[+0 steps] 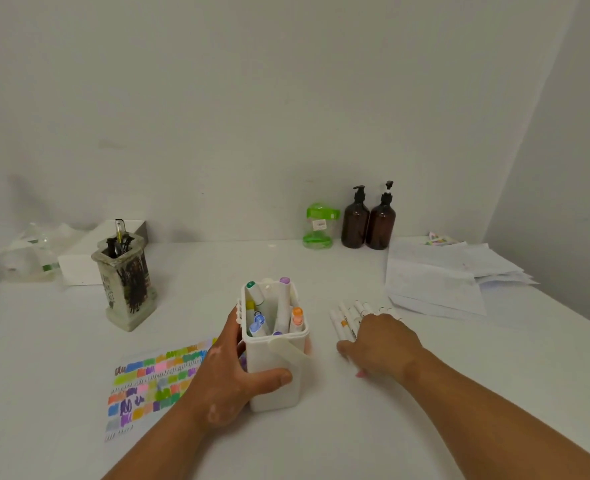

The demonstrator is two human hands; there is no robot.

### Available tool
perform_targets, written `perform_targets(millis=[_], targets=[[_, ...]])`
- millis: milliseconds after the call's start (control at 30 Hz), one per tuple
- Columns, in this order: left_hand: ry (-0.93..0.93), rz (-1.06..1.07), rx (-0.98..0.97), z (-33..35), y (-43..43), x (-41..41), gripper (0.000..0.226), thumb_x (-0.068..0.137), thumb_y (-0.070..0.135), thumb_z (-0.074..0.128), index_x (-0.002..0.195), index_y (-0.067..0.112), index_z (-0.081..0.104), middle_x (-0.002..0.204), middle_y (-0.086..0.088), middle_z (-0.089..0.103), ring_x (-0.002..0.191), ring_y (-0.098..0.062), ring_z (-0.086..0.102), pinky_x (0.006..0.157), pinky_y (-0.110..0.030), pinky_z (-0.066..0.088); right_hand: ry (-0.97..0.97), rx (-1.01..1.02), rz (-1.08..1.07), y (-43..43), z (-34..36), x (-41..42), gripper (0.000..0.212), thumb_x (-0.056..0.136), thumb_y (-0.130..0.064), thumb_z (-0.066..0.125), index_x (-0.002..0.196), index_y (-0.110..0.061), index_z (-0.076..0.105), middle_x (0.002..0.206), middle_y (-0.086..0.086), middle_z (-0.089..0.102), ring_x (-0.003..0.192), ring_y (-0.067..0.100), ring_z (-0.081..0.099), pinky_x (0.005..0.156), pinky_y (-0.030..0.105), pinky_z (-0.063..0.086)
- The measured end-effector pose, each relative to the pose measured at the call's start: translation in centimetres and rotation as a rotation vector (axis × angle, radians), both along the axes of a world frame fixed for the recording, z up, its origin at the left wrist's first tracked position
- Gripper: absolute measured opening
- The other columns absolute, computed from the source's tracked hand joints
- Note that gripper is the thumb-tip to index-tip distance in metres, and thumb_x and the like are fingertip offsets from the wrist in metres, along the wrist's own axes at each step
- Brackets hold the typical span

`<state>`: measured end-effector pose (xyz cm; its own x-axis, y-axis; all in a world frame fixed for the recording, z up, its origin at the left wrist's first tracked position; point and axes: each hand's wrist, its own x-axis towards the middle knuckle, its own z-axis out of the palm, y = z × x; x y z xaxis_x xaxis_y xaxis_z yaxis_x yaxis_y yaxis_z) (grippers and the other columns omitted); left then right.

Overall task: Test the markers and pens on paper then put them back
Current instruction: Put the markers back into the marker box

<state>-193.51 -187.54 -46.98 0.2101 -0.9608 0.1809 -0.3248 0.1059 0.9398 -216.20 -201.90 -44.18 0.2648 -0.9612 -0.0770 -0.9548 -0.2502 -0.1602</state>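
White desk (61, 341): my left hand (227, 372) gripped the caddy (276, 400) by its side, likely light, stiff; right hand (380, 344) covered markers (347, 318), grasp unclear.

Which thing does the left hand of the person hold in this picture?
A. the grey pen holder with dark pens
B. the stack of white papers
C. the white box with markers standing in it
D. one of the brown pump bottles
C: the left hand is wrapped around the white marker box, thumb across its front, while the right hand lies on the loose markers on the table.
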Motion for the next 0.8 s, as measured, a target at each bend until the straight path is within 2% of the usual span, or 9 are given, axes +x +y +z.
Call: perform_targets(millis=[100,167,233,333,400,500,567,667,800], targets=[[0.001,-0.001,0.002,-0.1,0.1,0.3,0.124,0.045,0.065,0.091,0.148,0.045,0.025,0.126,0.029,0.059,0.112,-0.002,0.063,0.084,-0.026,0.059,0.01,-0.012,0.009,-0.2,-0.4,1.0,0.049,0.075,-0.048,0.051,0.115,-0.024,0.068,0.155,-0.007,0.048,0.141,0.015,0.044,0.094,0.033,0.046],[0.007,-0.004,0.005,-0.2,0.1,0.3,0.122,0.045,0.066,0.09,0.146,0.047,0.026,0.124,0.033,0.059,0.112,0.0,0.062,0.082,-0.022,0.058,-0.002,-0.002,0.048,0.0,-0.5,1.7,0.054,0.079,-0.044,0.052,0.129,-0.03,0.062,0.166,-0.011,0.028,0.154,0.013,0.022,0.108,0.034,0.037],[0.009,-0.008,0.006,-0.1,0.2,0.4,0.12,0.045,0.065,0.091,0.145,0.048,0.026,0.123,0.033,0.059,0.112,-0.001,0.062,0.08,-0.02,0.058,-0.023,0.036,0.035,0.4,-0.6,2.6,0.046,0.081,-0.04,0.053,0.125,-0.031,0.06,0.158,-0.012,0.041,0.151,0.017,0.031,0.098,0.03,0.04],[0.003,-0.005,0.021,0.0,0.6,0.6,0.128,0.045,0.064,0.091,0.151,0.041,0.022,0.131,0.023,0.057,0.114,-0.01,0.063,0.086,-0.026,0.058,-0.023,0.018,0.001,1.0,-0.6,3.5,0.015,0.08,-0.034,0.056,0.09,-0.023,0.053,0.136,-0.003,0.062,0.126,0.02,0.057,0.07,0.029,0.039],[0.005,-0.005,0.027,0.0,0.9,0.8,0.129,0.044,0.065,0.09,0.151,0.04,0.021,0.133,0.02,0.056,0.115,-0.012,0.062,0.086,-0.025,0.058,0.009,0.004,0.01,1.5,-0.3,3.8,0.012,0.081,-0.027,0.056,0.077,-0.023,0.046,0.115,0.0,0.067,0.106,0.021,0.064,0.061,0.029,0.037],[0.014,-0.008,0.026,0.1,1.2,0.9,0.126,0.045,0.063,0.091,0.15,0.042,0.023,0.131,0.022,0.057,0.112,-0.01,0.063,0.079,-0.02,0.058,-0.031,0.036,0.013,1.7,0.2,3.4,0.007,0.084,-0.019,0.053,0.089,-0.017,0.048,0.091,0.002,0.06,0.082,0.022,0.059,0.058,0.03,0.041],[0.027,-0.015,0.028,0.2,1.3,0.9,0.128,0.046,0.061,0.092,0.151,0.044,0.02,0.133,0.021,0.055,0.114,-0.009,0.062,0.083,-0.022,0.058,-0.245,0.166,-0.036,1.5,1.2,3.0,0.014,0.085,-0.015,0.055,0.097,-0.009,0.054,0.077,0.004,0.062,0.073,0.021,0.062,0.062,0.029,0.048],[0.033,-0.025,0.021,0.3,1.4,0.8,0.127,0.048,0.06,0.092,0.15,0.048,0.018,0.135,0.023,0.053,0.117,-0.009,0.06,0.089,-0.028,0.058,-0.928,0.455,-0.102,1.6,4.8,3.0,0.019,0.083,0.002,0.062,0.102,0.002,0.067,0.072,0.012,0.066,0.06,0.021,0.066,0.061,0.033,0.053],[0.026,-0.027,0.011,0.4,1.5,0.7,0.117,0.049,0.06,0.092,0.142,0.059,0.021,0.132,0.026,0.054,0.118,-0.01,0.06,0.092,-0.033,0.058,-1.597,0.526,0.14,3.1,11.0,5.4,0.02,0.086,0.006,0.069,0.105,-0.002,0.065,0.083,0.014,0.074,0.074,0.025,0.073,0.069,0.034,0.06]])
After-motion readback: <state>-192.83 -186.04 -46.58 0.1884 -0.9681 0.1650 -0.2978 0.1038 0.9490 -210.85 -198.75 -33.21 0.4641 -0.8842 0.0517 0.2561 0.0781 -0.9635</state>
